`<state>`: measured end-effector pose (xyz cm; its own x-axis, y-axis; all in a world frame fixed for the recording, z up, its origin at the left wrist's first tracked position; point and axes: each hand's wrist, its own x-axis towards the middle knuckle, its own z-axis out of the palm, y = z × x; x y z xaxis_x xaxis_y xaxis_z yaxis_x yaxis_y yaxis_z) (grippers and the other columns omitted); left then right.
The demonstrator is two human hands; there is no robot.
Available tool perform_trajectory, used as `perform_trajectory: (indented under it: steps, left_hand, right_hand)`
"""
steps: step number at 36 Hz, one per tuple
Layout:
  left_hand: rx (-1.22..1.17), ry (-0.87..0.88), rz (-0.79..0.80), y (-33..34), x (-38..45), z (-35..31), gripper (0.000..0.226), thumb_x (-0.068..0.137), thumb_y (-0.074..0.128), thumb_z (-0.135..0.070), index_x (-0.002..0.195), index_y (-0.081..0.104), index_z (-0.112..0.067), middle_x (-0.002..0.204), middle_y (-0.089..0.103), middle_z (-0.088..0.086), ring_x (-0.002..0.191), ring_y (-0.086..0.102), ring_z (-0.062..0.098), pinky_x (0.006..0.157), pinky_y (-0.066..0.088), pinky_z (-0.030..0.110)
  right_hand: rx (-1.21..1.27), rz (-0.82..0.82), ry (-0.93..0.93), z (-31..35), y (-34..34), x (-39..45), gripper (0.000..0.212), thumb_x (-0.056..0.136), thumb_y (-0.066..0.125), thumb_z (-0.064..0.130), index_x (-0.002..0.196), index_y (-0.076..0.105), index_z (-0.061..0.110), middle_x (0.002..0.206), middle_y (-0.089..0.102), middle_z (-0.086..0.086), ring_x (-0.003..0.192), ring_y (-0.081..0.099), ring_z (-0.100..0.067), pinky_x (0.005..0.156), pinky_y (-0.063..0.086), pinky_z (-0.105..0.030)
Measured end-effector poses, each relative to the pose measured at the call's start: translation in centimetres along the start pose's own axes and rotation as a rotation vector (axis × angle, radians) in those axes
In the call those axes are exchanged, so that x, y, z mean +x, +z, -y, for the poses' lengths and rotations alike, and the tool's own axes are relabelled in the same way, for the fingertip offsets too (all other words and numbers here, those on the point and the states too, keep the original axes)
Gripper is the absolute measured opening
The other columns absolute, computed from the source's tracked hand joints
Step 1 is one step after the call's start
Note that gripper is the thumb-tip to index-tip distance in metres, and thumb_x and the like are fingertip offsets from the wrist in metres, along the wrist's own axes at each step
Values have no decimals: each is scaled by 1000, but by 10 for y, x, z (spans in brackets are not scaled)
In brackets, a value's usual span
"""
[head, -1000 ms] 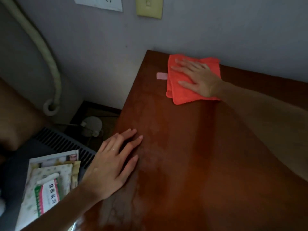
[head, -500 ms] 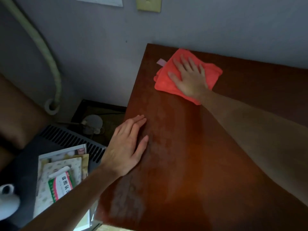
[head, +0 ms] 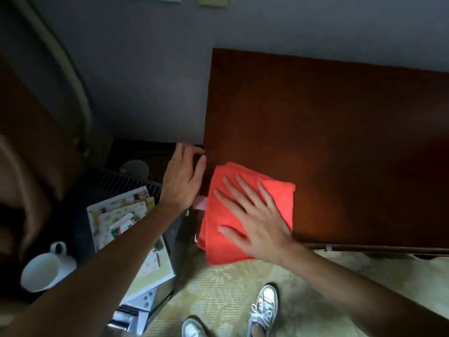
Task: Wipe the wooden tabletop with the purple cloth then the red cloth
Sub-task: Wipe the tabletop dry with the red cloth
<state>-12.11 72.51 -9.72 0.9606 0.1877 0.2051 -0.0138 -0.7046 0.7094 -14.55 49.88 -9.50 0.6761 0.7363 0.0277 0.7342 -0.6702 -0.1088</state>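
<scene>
Right hand (head: 260, 222) spread flat, pressing red cloth (head: 245, 210) at bench (head: 340, 132) corner, 7 o'clock; left hand (head: 182, 181) open, fingers touching bench edge at 9.

Desk (head: 340, 117): dark reddish-brown wood, smooth, faint satin sheen near the front edge. Red cloth (head: 218, 190): soft fabric, matt, fine nap, folded in layers; pale pink tag (head: 200, 205) at its left edge. Floor mat (head: 223, 288): woven, ribbed, matt. Cup (head: 46, 268): white, glossy, ceramic-looking. Booklets (head: 121, 215): printed paper, slight gloss. Shoes (head: 266, 305): white, laced.
</scene>
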Motion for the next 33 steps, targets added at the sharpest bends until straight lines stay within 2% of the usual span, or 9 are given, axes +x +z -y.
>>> perform_trajectory:
  steps: [6,10,14,19,23,27,30,33]
  left_hand:
    - [2,-122,7,-21,-12,31,30,106,37,-35,113,58,-14,113,46,-2,102,58,15,83,42,28]
    - [-10,-163,21,-22,-5,41,30,106,36,-36,111,57,-15,110,46,-3,98,54,12,80,41,32]
    - [-14,-172,28,-20,6,39,24,107,38,-32,109,56,-16,109,45,-5,94,50,1,76,38,25]
    - [30,-159,18,-18,27,44,23,106,39,-34,107,56,-18,107,46,-4,95,54,11,78,44,34]
    - [68,-144,8,-19,50,50,26,106,38,-33,109,56,-14,108,46,-2,95,55,13,76,43,31]
    - [95,-139,-20,-16,75,53,26,106,40,-33,109,57,-14,107,45,-2,91,57,14,76,46,32]
    - [160,-66,-38,-10,94,51,19,105,45,-29,107,57,-14,108,44,-1,91,60,17,78,48,30]
    - [213,-1,-35,-3,115,45,26,103,42,-35,106,56,-14,107,43,0,92,61,21,80,50,37]
  right_hand:
    - [7,46,-120,-12,-3,9,72,99,39,67,162,22,35,173,8,5,160,4,-18,125,16,-55]
    - [-6,96,-320,-41,-8,41,69,100,42,66,161,25,39,173,7,9,160,1,-15,127,11,-51]
    - [8,138,-411,-73,-9,87,68,98,42,66,160,27,41,172,8,10,159,2,-13,127,9,-50]
    - [-4,122,-371,-119,-12,159,68,100,33,69,161,22,40,173,7,10,159,2,-13,128,6,-47]
    - [1,81,-299,-155,-12,212,68,100,31,68,161,21,41,172,11,10,159,8,-14,127,12,-50]
    - [19,76,-268,-183,-12,252,67,99,29,69,160,19,43,172,12,11,159,9,-14,126,12,-48]
    - [29,80,-255,-202,-17,282,68,98,29,69,160,21,42,171,14,11,159,11,-14,125,11,-48]
    - [47,72,-206,-219,-22,312,68,96,27,71,159,23,44,171,16,13,158,13,-13,125,11,-47]
